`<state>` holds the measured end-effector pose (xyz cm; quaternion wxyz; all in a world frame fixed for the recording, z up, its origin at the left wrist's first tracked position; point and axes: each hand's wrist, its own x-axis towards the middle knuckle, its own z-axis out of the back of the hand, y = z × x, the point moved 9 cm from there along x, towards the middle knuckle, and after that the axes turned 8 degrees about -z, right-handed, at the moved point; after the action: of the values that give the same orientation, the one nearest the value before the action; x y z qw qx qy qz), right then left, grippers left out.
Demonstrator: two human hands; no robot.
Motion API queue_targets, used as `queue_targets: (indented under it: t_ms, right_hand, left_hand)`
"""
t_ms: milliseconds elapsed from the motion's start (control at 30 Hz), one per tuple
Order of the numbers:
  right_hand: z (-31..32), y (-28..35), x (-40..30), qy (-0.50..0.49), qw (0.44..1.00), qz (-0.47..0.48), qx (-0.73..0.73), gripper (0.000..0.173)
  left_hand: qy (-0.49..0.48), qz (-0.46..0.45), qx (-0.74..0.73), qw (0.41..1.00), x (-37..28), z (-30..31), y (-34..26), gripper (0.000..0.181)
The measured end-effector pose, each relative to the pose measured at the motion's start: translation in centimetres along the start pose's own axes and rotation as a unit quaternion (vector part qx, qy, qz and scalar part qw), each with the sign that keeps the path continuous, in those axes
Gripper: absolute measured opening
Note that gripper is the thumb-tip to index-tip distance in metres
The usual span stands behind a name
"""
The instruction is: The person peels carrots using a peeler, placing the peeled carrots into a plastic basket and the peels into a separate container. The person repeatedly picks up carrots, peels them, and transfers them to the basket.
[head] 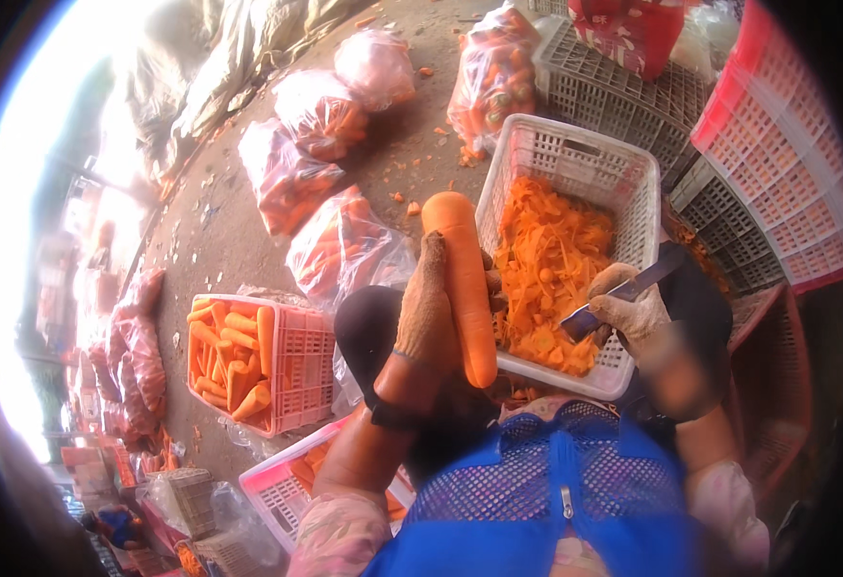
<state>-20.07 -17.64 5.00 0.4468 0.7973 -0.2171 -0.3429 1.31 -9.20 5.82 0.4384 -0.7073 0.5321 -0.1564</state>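
Observation:
My left hand [425, 306], in a dirty knit glove, grips a large peeled carrot [461, 288] that stands nearly upright in the view, its thick end away from me. To the right, my gloved right hand [627, 303] is closed on a metal blade tool [609, 299], held apart from the carrot; its exact kind is not clear. Between and beyond the hands is a white plastic crate [569, 141] holding a heap of orange carrot peelings [547, 267] and cut carrot ends.
A pink crate [302, 368] of peeled carrots stands left, another [270, 498] lower down. Plastic bags of carrots [349, 249] lie on the dirt floor ahead. Stacked crates [623, 86] stand at the right, a red bag [630, 32] on top. A person [117, 525] is far lower left.

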Motion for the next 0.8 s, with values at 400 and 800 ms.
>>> queue_targets:
  t_ms: [400, 800]
  right_hand:
    - [-5.2, 0.7, 0.8, 0.201, 0.962, -0.017, -0.186, 0.021]
    - [1.3, 2.8, 1.8, 0.006, 0.999, 0.032, -0.007, 0.020]
  left_hand:
    - [0.132, -0.044, 0.097, 0.986, 0.2, -5.5, 9.5, 0.050]
    - [0.019, 0.132, -0.073, 0.988, 0.5, -0.6, 10.8, 0.063]
